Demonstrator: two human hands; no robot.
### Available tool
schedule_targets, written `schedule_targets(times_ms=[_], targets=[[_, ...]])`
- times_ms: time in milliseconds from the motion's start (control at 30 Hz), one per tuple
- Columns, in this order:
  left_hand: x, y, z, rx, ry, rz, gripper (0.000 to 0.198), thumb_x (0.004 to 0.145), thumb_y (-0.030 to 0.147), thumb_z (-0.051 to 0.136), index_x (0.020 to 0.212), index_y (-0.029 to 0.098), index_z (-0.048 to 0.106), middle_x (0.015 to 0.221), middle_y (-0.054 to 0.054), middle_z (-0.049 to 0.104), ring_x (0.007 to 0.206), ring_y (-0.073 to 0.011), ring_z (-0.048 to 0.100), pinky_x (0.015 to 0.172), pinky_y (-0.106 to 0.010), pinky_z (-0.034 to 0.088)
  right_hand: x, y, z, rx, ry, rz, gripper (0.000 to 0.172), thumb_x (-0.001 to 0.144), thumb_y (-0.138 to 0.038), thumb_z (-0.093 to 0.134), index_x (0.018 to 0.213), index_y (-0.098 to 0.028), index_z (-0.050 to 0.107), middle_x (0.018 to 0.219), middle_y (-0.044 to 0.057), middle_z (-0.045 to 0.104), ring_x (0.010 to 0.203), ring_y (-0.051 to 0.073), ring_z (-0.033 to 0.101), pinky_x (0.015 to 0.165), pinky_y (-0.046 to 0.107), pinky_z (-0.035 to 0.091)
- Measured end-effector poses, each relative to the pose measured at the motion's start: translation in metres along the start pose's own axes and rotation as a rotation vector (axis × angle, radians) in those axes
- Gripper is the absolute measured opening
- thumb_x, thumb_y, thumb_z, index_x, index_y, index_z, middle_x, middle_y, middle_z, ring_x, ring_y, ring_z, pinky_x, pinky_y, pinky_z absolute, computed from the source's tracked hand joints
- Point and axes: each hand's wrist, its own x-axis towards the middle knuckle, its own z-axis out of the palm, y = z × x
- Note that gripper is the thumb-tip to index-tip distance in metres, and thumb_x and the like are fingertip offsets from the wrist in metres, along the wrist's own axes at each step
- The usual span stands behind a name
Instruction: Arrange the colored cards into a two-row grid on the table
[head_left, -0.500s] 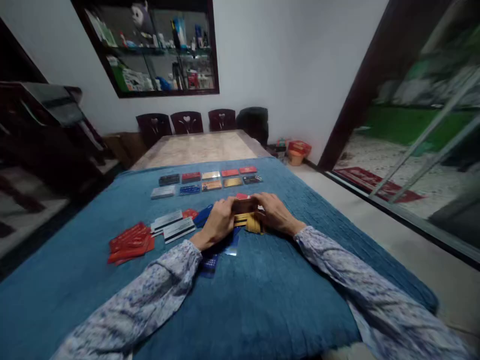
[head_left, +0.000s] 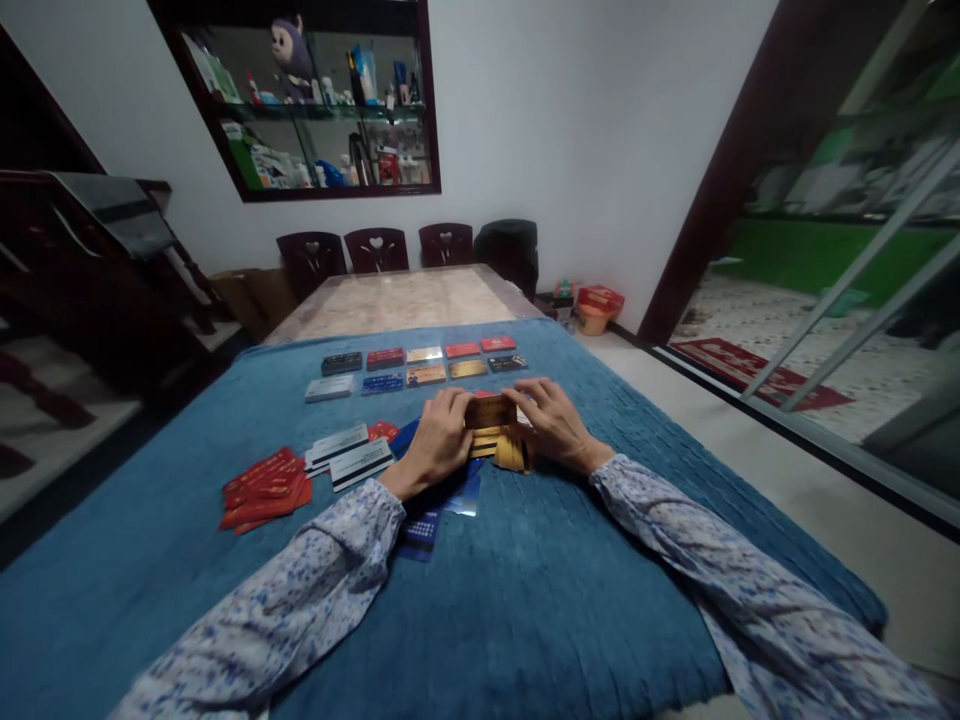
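Between my two hands a gold-brown card point(head_left: 491, 411) stands on edge; whether it is one card or a stack I cannot tell. My left hand point(head_left: 437, 440) grips its left end and my right hand point(head_left: 553, 421) its right end, fingers closed. Just below it lie gold cards point(head_left: 512, 452) on the blue cloth. Blue cards point(head_left: 421, 535) stick out beneath and beside my left wrist. Further left are white cards with a black stripe point(head_left: 362, 462) and a fanned heap of red cards point(head_left: 265, 488).
Beyond my hands, neat card stacks stand in two rows, among them an orange one point(head_left: 426, 375) and a black one point(head_left: 342, 363). The blue cloth point(head_left: 525, 600) covers the near table; bare tabletop point(head_left: 412, 300) shows behind. Dark chairs point(head_left: 376, 249) line the far end.
The view has shifted slightly and become sharper. Both hands keep their hold on the gold-brown card in nearly the same spot.
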Motion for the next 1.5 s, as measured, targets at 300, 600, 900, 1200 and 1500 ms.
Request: schedule_targets(times_ms=[300,600,900,1200,1500], targets=[[0.008,0.003,-0.003,0.192,-0.070,0.030,0.050,0.086,0.016,0.057,0.136,0.015,0.053,0.132,-0.018,0.057,0.119,-0.0318,0.055,0.095,-0.045,0.047,0.003,0.009,-0.004,0.033,-0.098,-0.012,0.048,0.095,-0.029,0.054,0.141,-0.014,0.055,0.123,0.019,0.058,0.110,0.032,0.048,0.086,0.044,0.044],[0.024,-0.008,-0.016,0.342,-0.175,0.075,0.049,0.093,0.020,0.052,0.141,0.010,0.051,0.137,-0.022,0.057,0.126,-0.0338,0.052,0.101,-0.048,0.042,0.023,0.020,0.001,0.084,-0.128,-0.039,0.049,0.093,-0.034,0.058,0.138,-0.014,0.055,0.121,0.019,0.057,0.107,0.032,0.048,0.089,0.047,0.045],[0.052,-0.022,-0.030,0.316,-0.306,0.024,0.044,0.090,0.025,0.060,0.132,0.015,0.055,0.136,-0.018,0.057,0.126,-0.0333,0.049,0.099,-0.047,0.043,0.052,0.038,0.013,0.142,-0.169,-0.062,0.044,0.086,-0.025,0.064,0.127,-0.011,0.058,0.114,0.017,0.058,0.099,0.029,0.047,0.087,0.045,0.045],[0.073,-0.043,-0.021,0.284,-0.330,0.020,0.036,0.089,0.028,0.061,0.123,0.018,0.059,0.129,-0.016,0.057,0.124,-0.0334,0.048,0.098,-0.048,0.041,0.079,0.053,0.025,0.085,-0.382,0.030,0.034,0.079,-0.022,0.069,0.112,-0.014,0.066,0.111,0.015,0.058,0.102,0.028,0.047,0.087,0.040,0.042],[0.096,-0.064,-0.008,0.228,-0.382,-0.035,0.024,0.088,0.031,0.063,0.110,0.020,0.065,0.124,-0.015,0.059,0.121,-0.0341,0.046,0.099,-0.052,0.038,0.100,0.060,0.030,0.043,-0.552,0.094,0.022,0.084,-0.020,0.062,0.105,-0.016,0.070,0.116,0.016,0.060,0.109,0.028,0.046,0.088,0.035,0.039]])
